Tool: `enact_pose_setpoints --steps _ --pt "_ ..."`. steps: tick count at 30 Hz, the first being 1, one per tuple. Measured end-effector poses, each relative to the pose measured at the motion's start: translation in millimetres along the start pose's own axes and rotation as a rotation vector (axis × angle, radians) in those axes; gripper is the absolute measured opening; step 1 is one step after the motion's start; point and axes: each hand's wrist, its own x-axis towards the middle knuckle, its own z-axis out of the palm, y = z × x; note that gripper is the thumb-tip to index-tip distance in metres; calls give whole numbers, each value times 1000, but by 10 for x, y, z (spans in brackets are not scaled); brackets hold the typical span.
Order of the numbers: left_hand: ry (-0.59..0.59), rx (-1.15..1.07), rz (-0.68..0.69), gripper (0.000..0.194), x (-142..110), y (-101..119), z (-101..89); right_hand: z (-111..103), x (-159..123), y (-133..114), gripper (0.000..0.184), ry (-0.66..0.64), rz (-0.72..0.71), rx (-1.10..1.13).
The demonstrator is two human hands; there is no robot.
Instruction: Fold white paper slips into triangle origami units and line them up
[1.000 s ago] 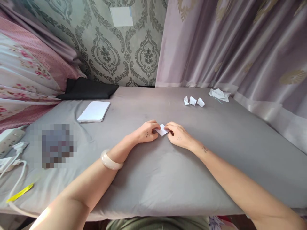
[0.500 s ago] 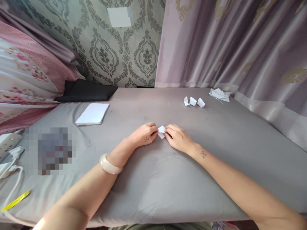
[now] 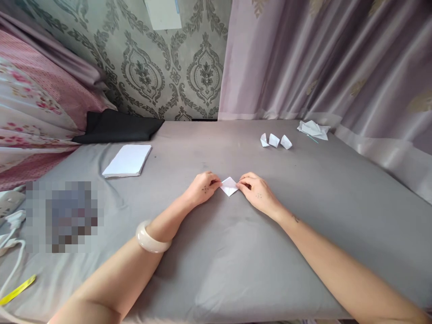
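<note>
A small white folded paper [image 3: 229,186] lies diamond-shaped on the grey sheet [image 3: 216,252] in the middle. My left hand [image 3: 204,187] pinches its left corner with curled fingers. My right hand [image 3: 254,192] pinches its right corner the same way. A pale bangle [image 3: 150,237] sits on my left wrist.
Three small folded white paper pieces [image 3: 276,141] stand at the back right, with crumpled white paper [image 3: 312,129] beyond them. A stack of white sheets [image 3: 128,159] lies at the back left beside a black cloth [image 3: 116,127]. Cables and a yellow strip [image 3: 15,291] lie at the far left.
The paper between my hands has spread wider into a diamond, and my hands have drawn slightly apart. The view has tilted a little.
</note>
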Motion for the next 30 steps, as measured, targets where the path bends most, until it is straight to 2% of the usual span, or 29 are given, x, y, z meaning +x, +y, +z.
enact_pose_setpoints --steps 5,10,15,20,30 --pt "-11 55 -39 24 23 28 22 18 30 -14 22 10 80 10" --pt "8 19 -98 20 35 79 16 36 42 -31 23 20 96 -3" --pt "-15 -41 -200 19 42 159 -14 72 31 -63 24 28 107 -93" --pt "-27 -37 -245 19 51 175 -6 66 19 -110 24 4 107 -155" --pt "-48 32 -360 21 77 181 18 72 56 -56 27 -39 145 -78"
